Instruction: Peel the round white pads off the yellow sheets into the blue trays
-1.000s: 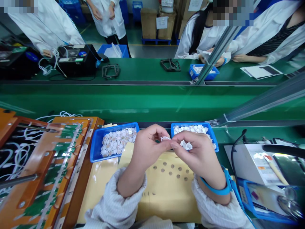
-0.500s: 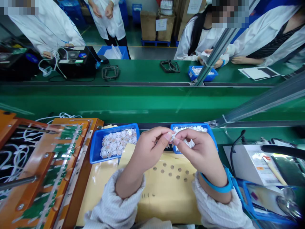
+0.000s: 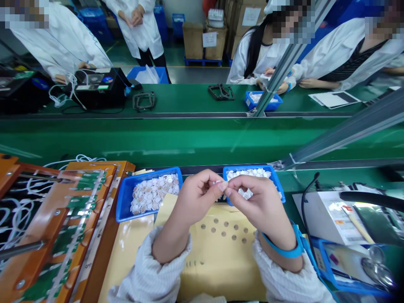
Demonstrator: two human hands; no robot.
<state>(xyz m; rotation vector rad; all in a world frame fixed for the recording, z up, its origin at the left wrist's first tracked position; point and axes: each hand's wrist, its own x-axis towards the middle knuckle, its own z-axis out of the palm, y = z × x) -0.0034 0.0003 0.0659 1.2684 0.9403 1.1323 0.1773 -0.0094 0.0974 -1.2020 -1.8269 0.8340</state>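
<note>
White piece pinched in left hand above yellow sheeting

Forearms angled inward, right hand meets it fingertip to fingertip, hold unclear; two blue trays contain white parts.

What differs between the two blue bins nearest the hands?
The left bin stands beside the orange fixture; the right bin does not. The right hand partly covers the right bin, while most of the left bin shows. The left bin's disc-like pieces show many tan faces; the right bin's visible pieces look mostly white. Both are open-topped.
</note>
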